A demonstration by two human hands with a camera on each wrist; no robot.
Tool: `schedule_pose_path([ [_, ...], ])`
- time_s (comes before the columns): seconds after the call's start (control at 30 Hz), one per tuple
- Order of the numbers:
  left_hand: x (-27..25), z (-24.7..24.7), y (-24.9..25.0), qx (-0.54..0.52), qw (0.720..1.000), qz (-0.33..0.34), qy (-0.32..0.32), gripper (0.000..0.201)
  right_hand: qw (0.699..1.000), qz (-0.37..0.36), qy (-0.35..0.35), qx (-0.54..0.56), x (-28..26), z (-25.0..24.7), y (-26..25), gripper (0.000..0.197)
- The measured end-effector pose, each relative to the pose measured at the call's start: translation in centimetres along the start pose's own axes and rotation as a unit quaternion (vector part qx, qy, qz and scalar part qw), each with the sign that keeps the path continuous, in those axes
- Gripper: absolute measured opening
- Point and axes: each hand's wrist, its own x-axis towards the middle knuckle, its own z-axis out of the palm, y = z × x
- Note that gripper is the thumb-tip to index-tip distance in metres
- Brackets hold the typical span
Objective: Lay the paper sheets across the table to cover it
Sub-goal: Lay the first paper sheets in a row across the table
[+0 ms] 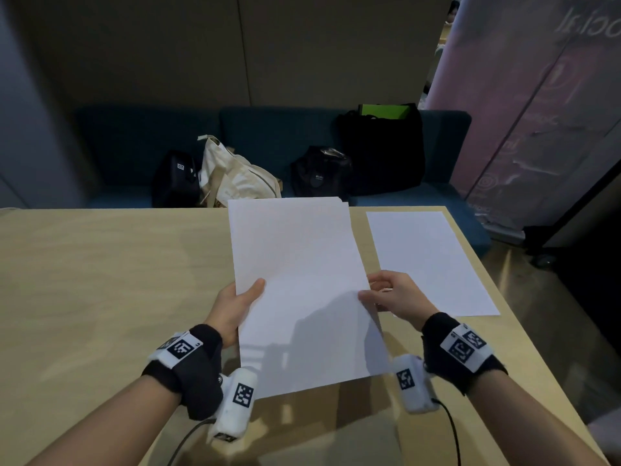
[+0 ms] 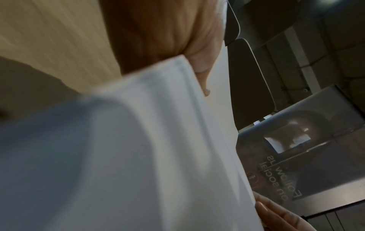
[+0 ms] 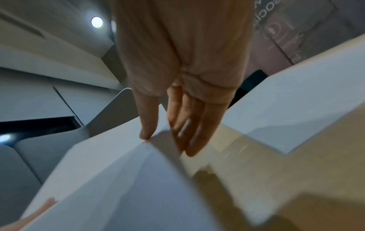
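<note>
A stack of white paper sheets (image 1: pixel 299 280) is held above the light wooden table (image 1: pixel 100 280), slightly tilted. My left hand (image 1: pixel 235 306) grips the stack's left edge, thumb on top. My right hand (image 1: pixel 391 292) pinches the right edge of the top sheet, thumb on top and fingers underneath (image 3: pixel 189 132). The right wrist view shows that top sheet (image 3: pixel 118 171) bowed up from the stack at the pinched edge. One single sheet (image 1: pixel 426 260) lies flat on the table at the far right corner. In the left wrist view the stack's edge (image 2: pixel 158 140) fills the frame under my thumb (image 2: pixel 199 70).
A dark blue sofa (image 1: pixel 141 139) runs behind the table's far edge, with a black bag (image 1: pixel 176 185), a cream tote (image 1: pixel 235 176), a small black bag (image 1: pixel 319 173) and a large black tote (image 1: pixel 383 149) on it. A pink banner (image 1: pixel 524 95) stands at the right.
</note>
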Motion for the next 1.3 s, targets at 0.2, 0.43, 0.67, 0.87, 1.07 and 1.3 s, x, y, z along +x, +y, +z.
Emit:
schedule_pose_path([
  [0.2,-0.3,0.1,-0.4,-0.007,1.0,0.008,0.023,0.032,0.984,-0.006,0.168,0.051,0.2,1.8,0.7,0.02],
  [0.43,-0.2,-1.2,-0.4,-0.011,0.999,0.016,0.037,0.032,0.98,-0.037,0.187,0.057,0.2,2.6,0.6,0.013],
  [0.67,-0.5,-2.6,0.1,-0.019,0.998,0.031,0.055,0.025,0.974,-0.018,0.204,0.093,1.6,2.1,-0.3,0.024],
  [0.87,-0.7,-6.3,-0.3,-0.001,0.994,0.021,0.11,0.036,0.964,0.012,0.267,-0.02,5.7,2.4,-0.8,0.023],
  [1.07,-0.7,-10.2,0.4,-0.003,0.991,0.025,0.133,0.043,0.963,0.037,0.178,-0.199,10.2,3.3,0.5,0.039],
  [1.3,0.1,-11.9,1.1,-0.024,0.989,0.031,0.142,0.039,0.915,0.071,0.171,-0.359,11.2,4.5,1.9,0.032],
])
